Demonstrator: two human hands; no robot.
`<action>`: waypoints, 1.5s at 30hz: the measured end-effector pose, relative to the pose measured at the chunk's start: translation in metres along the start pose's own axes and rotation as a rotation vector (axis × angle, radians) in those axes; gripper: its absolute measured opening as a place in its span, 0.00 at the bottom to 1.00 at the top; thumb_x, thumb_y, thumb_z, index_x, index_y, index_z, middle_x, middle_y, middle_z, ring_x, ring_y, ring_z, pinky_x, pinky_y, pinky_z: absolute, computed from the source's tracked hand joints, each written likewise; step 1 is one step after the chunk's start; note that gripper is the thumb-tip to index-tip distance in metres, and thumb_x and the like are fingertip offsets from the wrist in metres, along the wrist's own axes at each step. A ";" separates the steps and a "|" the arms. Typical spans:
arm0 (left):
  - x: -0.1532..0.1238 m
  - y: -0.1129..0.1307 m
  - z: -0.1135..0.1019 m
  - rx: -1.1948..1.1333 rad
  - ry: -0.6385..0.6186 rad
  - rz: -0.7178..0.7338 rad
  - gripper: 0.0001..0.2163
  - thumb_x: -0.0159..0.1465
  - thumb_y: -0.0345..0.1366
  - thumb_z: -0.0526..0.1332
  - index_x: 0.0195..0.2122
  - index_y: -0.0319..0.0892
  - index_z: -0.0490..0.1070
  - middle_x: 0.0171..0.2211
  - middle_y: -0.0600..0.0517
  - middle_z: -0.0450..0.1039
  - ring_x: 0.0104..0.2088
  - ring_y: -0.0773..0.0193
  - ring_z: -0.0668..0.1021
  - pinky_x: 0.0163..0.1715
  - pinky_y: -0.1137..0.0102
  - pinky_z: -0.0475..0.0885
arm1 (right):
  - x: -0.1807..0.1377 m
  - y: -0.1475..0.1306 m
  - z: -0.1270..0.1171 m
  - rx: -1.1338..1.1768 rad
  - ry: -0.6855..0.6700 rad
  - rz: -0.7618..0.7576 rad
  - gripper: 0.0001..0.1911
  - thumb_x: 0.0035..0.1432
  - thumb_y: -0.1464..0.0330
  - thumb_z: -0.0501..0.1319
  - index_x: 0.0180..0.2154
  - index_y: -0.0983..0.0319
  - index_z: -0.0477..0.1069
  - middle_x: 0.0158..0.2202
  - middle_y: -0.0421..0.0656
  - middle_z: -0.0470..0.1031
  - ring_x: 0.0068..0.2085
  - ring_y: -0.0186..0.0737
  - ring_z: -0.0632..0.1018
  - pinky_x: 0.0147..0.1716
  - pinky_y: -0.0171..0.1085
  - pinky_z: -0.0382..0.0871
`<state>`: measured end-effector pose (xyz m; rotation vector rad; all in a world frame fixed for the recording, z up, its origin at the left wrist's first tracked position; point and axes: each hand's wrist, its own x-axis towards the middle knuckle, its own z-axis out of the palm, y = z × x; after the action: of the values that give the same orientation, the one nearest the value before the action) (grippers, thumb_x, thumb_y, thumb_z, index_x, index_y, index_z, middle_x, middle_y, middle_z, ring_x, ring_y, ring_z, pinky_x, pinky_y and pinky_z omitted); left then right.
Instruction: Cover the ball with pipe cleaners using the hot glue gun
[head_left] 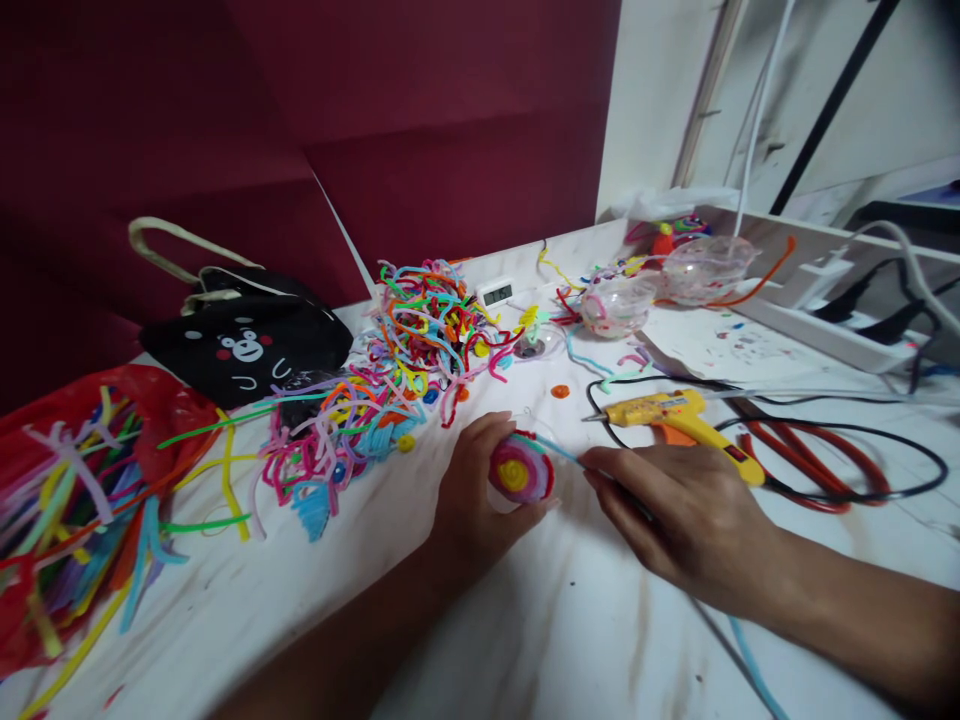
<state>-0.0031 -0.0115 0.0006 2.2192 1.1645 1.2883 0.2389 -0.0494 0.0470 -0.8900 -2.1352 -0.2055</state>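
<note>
1. White marbled table [592, 640], both hands over it.
2. Left hand [469, 485] curled round coiled disc [523, 470], yellow centre, mid-table.
3. Right hand [686, 510] pinching blue strand [561, 451] at disc's edge.
4. Glue gun [679, 412] just beyond right hand.
5. Fuzzy-stick pile [427, 320] farther, maroon panel [465, 130] behind.

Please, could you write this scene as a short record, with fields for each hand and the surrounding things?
Left hand: holds round yellow, purple and red fuzzy coil
Right hand: pinches thin light-blue fuzzy strand
Beyond right hand: yellow pistol-shaped plastic glue gun
Left side: red translucent plastic bag, black soft bag with white face print
</note>
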 end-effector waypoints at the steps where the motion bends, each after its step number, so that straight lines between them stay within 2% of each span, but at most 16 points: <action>1: 0.000 0.000 0.000 0.001 0.001 -0.003 0.34 0.55 0.40 0.80 0.63 0.55 0.73 0.62 0.45 0.80 0.64 0.36 0.82 0.64 0.44 0.82 | 0.000 0.000 0.000 -0.001 0.000 -0.002 0.09 0.73 0.76 0.57 0.43 0.63 0.76 0.23 0.42 0.81 0.20 0.41 0.79 0.21 0.41 0.68; 6: -0.001 0.000 -0.001 0.007 0.000 0.017 0.35 0.55 0.40 0.80 0.63 0.55 0.72 0.63 0.45 0.80 0.64 0.36 0.82 0.63 0.46 0.83 | 0.000 -0.001 0.000 -0.013 0.014 -0.036 0.10 0.73 0.77 0.57 0.42 0.65 0.77 0.21 0.40 0.78 0.18 0.40 0.78 0.20 0.40 0.67; 10: 0.000 -0.001 -0.001 0.027 0.005 0.022 0.34 0.55 0.40 0.80 0.63 0.55 0.73 0.62 0.45 0.80 0.63 0.36 0.82 0.63 0.46 0.83 | 0.001 -0.001 0.000 -0.005 0.014 -0.031 0.10 0.73 0.77 0.57 0.42 0.63 0.77 0.21 0.40 0.78 0.19 0.40 0.78 0.20 0.41 0.68; 15: 0.001 -0.002 -0.001 0.030 0.012 0.061 0.32 0.55 0.40 0.79 0.62 0.55 0.75 0.61 0.44 0.80 0.62 0.37 0.82 0.64 0.45 0.82 | 0.001 -0.001 -0.001 0.006 -0.037 -0.007 0.13 0.72 0.77 0.57 0.45 0.58 0.78 0.23 0.41 0.81 0.21 0.43 0.80 0.21 0.41 0.71; 21: -0.001 -0.004 0.002 0.046 0.019 0.095 0.31 0.56 0.40 0.79 0.61 0.54 0.76 0.61 0.44 0.78 0.61 0.38 0.82 0.63 0.45 0.82 | -0.001 0.001 0.001 0.053 -0.051 0.006 0.15 0.71 0.78 0.56 0.48 0.61 0.79 0.25 0.42 0.83 0.22 0.43 0.81 0.22 0.41 0.72; 27: -0.003 -0.008 0.007 0.086 0.055 0.183 0.32 0.58 0.40 0.78 0.64 0.53 0.74 0.60 0.44 0.76 0.60 0.42 0.82 0.61 0.49 0.83 | -0.003 0.001 0.002 0.054 -0.111 0.029 0.16 0.71 0.78 0.56 0.52 0.60 0.78 0.25 0.41 0.82 0.23 0.42 0.81 0.23 0.40 0.72; 33: -0.004 -0.010 0.008 0.125 0.051 0.228 0.31 0.60 0.41 0.78 0.64 0.52 0.73 0.60 0.44 0.74 0.60 0.45 0.82 0.58 0.53 0.84 | -0.005 0.003 0.008 0.034 -0.050 -0.028 0.15 0.71 0.78 0.55 0.52 0.65 0.77 0.23 0.39 0.79 0.21 0.40 0.78 0.22 0.39 0.67; 45: -0.005 -0.008 0.008 0.203 0.045 0.237 0.27 0.64 0.48 0.76 0.61 0.51 0.73 0.59 0.44 0.74 0.57 0.50 0.84 0.54 0.58 0.86 | -0.004 0.000 0.012 0.012 -0.058 -0.050 0.17 0.74 0.78 0.53 0.51 0.73 0.79 0.23 0.39 0.78 0.20 0.38 0.77 0.21 0.40 0.66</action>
<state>-0.0015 -0.0089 -0.0118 2.5524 1.1185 1.3692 0.2334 -0.0466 0.0356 -0.8448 -2.2115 -0.1941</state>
